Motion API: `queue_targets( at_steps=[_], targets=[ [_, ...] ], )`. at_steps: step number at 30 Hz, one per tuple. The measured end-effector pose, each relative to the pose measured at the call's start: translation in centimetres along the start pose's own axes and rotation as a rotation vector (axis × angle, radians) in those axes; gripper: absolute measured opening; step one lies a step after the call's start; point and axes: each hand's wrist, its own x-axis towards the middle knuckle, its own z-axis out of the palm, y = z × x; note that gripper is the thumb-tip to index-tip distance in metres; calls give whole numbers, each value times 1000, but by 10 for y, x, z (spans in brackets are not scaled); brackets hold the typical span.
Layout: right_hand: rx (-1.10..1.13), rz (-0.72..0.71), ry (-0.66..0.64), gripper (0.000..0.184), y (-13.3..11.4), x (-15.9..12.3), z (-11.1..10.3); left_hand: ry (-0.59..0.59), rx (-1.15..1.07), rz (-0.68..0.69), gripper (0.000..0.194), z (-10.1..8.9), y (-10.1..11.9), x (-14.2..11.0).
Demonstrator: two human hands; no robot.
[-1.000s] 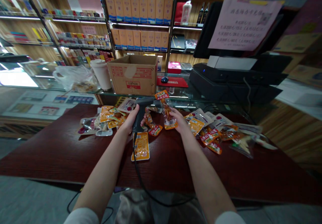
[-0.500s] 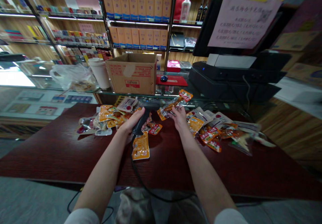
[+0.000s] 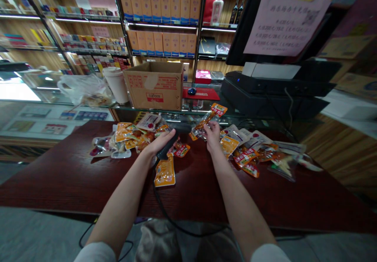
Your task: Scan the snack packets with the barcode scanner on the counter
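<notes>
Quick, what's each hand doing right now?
Left hand: closed around the black scanner.
Right hand: closed on a clear packet with orange ends, held up near the scanner's head.

Both forearms are stretched forward over the desk (image 3: pixel 191 199) from the lower corners of the view, bare up to the pale sleeves (image 3: pixel 98 252) seen at their lower ends. The left forearm (image 3: pixel 122 197) is slanted inward toward the middle, and the left hand (image 3: pixel 161 143) is closed in a grip, its thumb laid forward along the upper side and its fingers largely hidden beneath. The right forearm (image 3: pixel 238 197) is angled inward in the same way, its wrist nearly in line with it. The right hand (image 3: pixel 212 134) is raised a little, its thumb and fingers bent together in a pinch. The two hands are held apart, at nearly equal reach.
</notes>
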Motion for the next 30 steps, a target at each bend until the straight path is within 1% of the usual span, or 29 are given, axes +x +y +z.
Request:
queue_targets(
  at_steps=[1,3,6,8,10,12,13,14,15,16,18,19,20,21,23,25,26,28,30],
  targets=[
    [-71,-19,2,39,-1,1,-1,10,-3,-1,57,-2,0,1],
    [-284,-59,-17,38,-3,4,-7,40,-3,-1,59,-8,-1,2],
    [-718,-87,-91,46,-8,6,-21,123,-23,19,56,-20,-1,4],
    [-989,-60,-123,50,-12,6,-32,208,-58,28,52,-28,-1,5],
    [-1188,-60,-97,50,-17,4,-39,289,-95,20,50,-35,0,6],
    [-1324,-167,-49,51,-23,0,-39,341,-109,-15,51,-41,1,5],
    [-1368,-247,-46,50,-25,-3,-36,359,-108,-35,51,-42,1,5],
    [-1397,-324,-83,48,-27,-7,-32,377,-104,-49,51,-43,2,5],
    [-1417,-373,-174,45,-29,-10,-27,397,-102,-56,50,-44,2,5],
    [-1436,-380,-304,41,-29,-14,-22,418,-102,-53,48,-44,3,5],
    [-1482,-310,-562,33,-27,-19,-16,445,-108,-29,45,-43,4,4],
    [-1516,-259,-637,31,-26,-20,-15,449,-106,-19,44,-43,4,4],
    [-1556,-208,-654,30,-24,-20,-16,448,-102,-9,44,-43,5,3],
    [-1596,-165,-624,29,-23,-19,-19,446,-96,0,44,-43,5,2],
    [-1652,-126,-514,27,-22,-16,-27,459,-83,17,45,-44,6,1],
    [-1655,-138,-412,26,-23,-13,-31,478,-78,27,46,-46,7,-1],
    [-1633,-163,-375,27,-23,-11,-30,483,-80,31,47,-46,8,-1],
    [-1550,-201,-333,30,-21,-7,-17,484,-92,51,49,-47,8,-2],
    [-1447,-184,-351,36,-16,-1,6,483,-103,80,53,-48,8,-1]
  ],
)
